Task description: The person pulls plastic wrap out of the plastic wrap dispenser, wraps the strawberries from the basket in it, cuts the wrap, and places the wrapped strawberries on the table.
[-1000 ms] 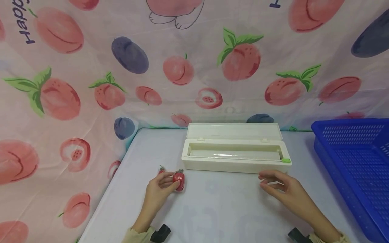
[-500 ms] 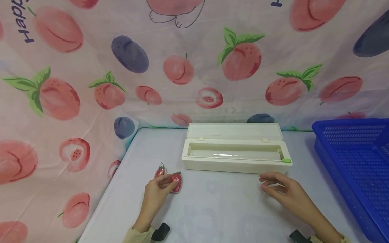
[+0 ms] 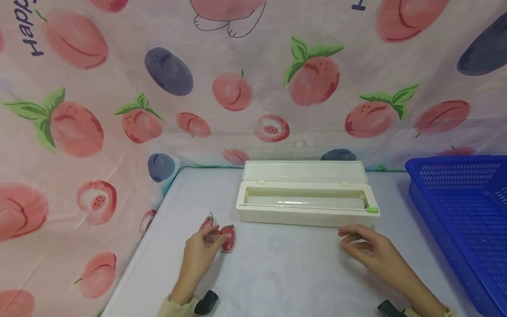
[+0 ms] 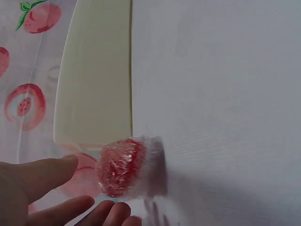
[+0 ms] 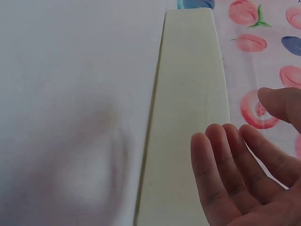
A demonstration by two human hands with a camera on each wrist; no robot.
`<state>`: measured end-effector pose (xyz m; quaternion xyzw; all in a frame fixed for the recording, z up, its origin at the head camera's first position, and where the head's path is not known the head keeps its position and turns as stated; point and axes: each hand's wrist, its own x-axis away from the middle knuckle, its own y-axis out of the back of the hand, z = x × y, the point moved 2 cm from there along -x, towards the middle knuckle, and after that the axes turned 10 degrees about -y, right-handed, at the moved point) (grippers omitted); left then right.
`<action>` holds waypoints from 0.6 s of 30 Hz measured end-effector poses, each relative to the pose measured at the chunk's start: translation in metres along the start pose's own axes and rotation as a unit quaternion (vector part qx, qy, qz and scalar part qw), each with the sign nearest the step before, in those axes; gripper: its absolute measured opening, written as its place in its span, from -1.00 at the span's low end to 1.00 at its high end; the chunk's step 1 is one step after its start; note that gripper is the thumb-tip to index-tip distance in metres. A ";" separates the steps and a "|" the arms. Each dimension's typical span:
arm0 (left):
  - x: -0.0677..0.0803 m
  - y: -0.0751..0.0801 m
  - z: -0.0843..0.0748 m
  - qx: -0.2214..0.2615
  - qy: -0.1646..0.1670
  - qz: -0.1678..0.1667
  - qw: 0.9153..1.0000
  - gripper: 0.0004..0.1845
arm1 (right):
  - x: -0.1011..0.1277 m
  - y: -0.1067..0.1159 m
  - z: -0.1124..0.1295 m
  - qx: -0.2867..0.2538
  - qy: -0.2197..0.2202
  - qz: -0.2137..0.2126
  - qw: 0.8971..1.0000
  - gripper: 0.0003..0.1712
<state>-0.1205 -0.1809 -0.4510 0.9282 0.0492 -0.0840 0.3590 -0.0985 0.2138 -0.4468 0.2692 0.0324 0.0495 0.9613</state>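
A film-wrapped strawberry [image 3: 228, 240] sits on the white table just beyond my left hand [image 3: 199, 254]. In the left wrist view a gap shows between the thumb and that wrapped strawberry [image 4: 118, 165], and the fingers are spread loosely beside it. Another wrapped strawberry [image 3: 207, 221], its film twisted at the tip, lies behind the left fingers and is partly covered by them. My right hand [image 3: 370, 247] hovers with relaxed fingers and holds nothing. It is close to the front right corner of the cream cling film dispenser [image 3: 293, 217], whose lid stands raised.
A green slide cutter [image 3: 372, 210] is at the right end of the dispenser's rail. At the right edge stands a blue plastic basket [image 3: 431, 229]. A fruit-print cloth [image 3: 222, 53] hangs behind the table and along its left side.
My left hand set the wrapped strawberry down slightly left of where it was, let go and drew back leftward. More of the other strawberry came into view. The right hand stayed nearly still.
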 end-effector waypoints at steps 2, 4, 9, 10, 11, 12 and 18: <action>-0.001 0.003 -0.004 0.000 -0.010 -0.007 1.000 -0.63 | 0.000 0.000 0.001 0.005 0.012 -0.004 1.000 -0.66; -0.003 0.004 -0.009 0.004 -0.016 -0.015 1.000 -0.63 | -0.001 0.001 0.003 0.009 0.027 -0.011 1.000 -0.65; -0.005 0.003 -0.028 0.012 -0.041 -0.026 0.999 -0.66 | 0.000 0.002 0.011 0.034 0.057 -0.032 0.997 -0.60; -0.005 0.003 -0.032 0.010 -0.049 -0.027 0.998 -0.66 | 0.000 0.002 0.013 0.047 0.061 -0.038 0.996 -0.58; -0.005 0.002 -0.037 0.005 -0.058 -0.028 0.998 -0.65 | 0.001 0.002 0.015 0.066 0.069 -0.045 0.994 -0.56; -0.004 0.001 -0.041 -0.002 -0.069 -0.029 0.997 -0.65 | 0.001 0.002 0.018 0.085 0.074 -0.052 0.992 -0.53; -0.001 -0.004 -0.063 -0.056 -0.114 -0.044 0.991 -0.57 | 0.005 0.000 0.029 0.190 0.074 -0.092 0.975 -0.40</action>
